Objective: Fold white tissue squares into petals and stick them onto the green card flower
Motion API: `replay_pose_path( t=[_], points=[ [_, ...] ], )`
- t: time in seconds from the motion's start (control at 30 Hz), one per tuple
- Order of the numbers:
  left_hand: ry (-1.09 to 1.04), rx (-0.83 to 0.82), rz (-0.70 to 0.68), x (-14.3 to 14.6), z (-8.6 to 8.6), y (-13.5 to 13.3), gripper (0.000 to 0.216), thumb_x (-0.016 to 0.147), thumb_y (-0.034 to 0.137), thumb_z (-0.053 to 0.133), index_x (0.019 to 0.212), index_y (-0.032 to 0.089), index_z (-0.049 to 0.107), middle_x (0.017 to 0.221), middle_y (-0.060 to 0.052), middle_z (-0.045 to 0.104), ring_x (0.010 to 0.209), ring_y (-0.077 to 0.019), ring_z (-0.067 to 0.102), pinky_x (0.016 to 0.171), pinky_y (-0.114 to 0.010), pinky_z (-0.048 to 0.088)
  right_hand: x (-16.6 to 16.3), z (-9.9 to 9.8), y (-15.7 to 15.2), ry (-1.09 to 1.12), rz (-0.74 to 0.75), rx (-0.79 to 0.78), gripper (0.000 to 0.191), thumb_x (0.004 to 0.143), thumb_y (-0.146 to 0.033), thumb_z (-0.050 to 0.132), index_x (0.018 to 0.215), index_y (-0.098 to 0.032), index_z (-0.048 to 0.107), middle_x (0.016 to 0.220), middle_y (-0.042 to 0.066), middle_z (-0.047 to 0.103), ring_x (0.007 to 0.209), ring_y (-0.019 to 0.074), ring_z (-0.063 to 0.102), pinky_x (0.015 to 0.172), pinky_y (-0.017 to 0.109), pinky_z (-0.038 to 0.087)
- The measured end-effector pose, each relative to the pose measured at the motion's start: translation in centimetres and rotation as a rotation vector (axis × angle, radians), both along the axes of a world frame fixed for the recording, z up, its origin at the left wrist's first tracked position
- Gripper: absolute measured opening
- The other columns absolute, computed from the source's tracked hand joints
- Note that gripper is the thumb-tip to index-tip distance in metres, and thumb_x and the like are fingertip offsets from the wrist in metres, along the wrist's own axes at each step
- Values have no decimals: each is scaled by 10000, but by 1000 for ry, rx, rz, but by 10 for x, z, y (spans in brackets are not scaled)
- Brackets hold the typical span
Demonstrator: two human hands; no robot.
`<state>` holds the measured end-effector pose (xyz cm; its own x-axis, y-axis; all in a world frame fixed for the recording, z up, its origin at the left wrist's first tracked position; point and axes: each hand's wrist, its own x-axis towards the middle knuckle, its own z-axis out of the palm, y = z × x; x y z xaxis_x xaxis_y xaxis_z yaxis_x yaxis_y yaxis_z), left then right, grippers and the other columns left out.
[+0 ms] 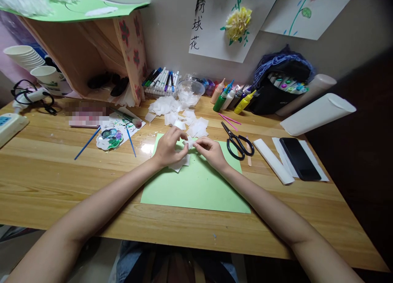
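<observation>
Between my two hands, above the green paper sheet (196,189), is a small white tissue paper piece (189,142). My left hand (170,147) curls with thumb and fingers closed at the piece's left side. From the right, my right hand (211,151) pinches its edge between thumb and fingertips. Under my left hand, a few white paper squares (179,164) lie on the green sheet. Just beyond its far edge spreads a loose pile of white tissue squares (196,126), with more of them (164,106) farther back.
Black-handled scissors (236,142) lie right of my right hand, near a white paper roll (273,161) and a phone (299,158). Paint bottles (221,98) and a clear plastic cup (190,90) stand behind. To the left are a paint palette (109,139), brushes and a cardboard box (132,58).
</observation>
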<state>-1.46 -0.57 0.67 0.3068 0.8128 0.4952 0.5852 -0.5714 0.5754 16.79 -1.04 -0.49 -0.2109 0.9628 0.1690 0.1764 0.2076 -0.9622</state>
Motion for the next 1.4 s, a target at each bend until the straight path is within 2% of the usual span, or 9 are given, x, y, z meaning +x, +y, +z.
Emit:
replay_pose_path(
  t=[0.17,0.3,0.57,0.7,0.83,1.0,1.27,1.4],
  points=[
    [125,112,7,4,-1,-6,135,824,314,560,864,196,610,864,-51,636,813,-181,560,695,-292,382,-1,3,-4,4,29,4,250,818,-418,604,744,-197,694,757,29,592,692,146,524,626,282,410],
    [111,82,24,3,-3,-5,166,834,342,560,821,202,648,818,-43,656,780,-177,573,689,-292,372,-1,5,-4,-2,56,23,283,849,-419,566,718,-201,692,743,28,583,712,152,531,664,292,416],
    [64,15,40,4,-3,-4,166,820,329,575,790,196,671,790,-38,667,764,-162,589,702,-278,413,0,7,-4,4,144,1,300,881,-416,525,731,-211,685,790,28,576,688,143,510,609,277,402],
    [-1,20,24,4,-5,-2,139,804,289,594,770,186,681,774,-36,662,741,-149,590,681,-262,430,0,6,-4,-14,131,17,272,870,-387,554,722,-200,686,797,32,586,756,151,531,672,285,397],
    [-50,47,6,4,-6,-1,121,791,269,619,778,184,703,757,-34,666,716,-143,596,651,-251,440,0,5,-3,-16,99,1,252,853,-387,577,766,-183,697,785,33,581,733,144,522,657,279,388],
    [-71,64,-12,3,-7,0,127,795,268,627,772,178,713,758,-42,674,706,-143,601,647,-258,449,0,4,-4,-7,79,-4,274,850,-397,576,731,-179,691,783,35,582,740,145,526,665,280,393],
    [-45,-4,-96,2,-3,3,134,823,305,618,846,190,683,825,-37,671,796,-160,601,728,-289,420,1,4,-2,35,86,-26,396,855,-430,553,562,-171,608,715,27,558,677,135,511,634,274,391],
    [38,5,-140,1,0,2,178,792,301,659,942,206,640,939,-29,668,924,-180,598,819,-318,377,2,3,-1,41,68,-36,278,800,-412,629,667,-170,660,744,25,579,685,132,509,628,270,379]
  ],
)
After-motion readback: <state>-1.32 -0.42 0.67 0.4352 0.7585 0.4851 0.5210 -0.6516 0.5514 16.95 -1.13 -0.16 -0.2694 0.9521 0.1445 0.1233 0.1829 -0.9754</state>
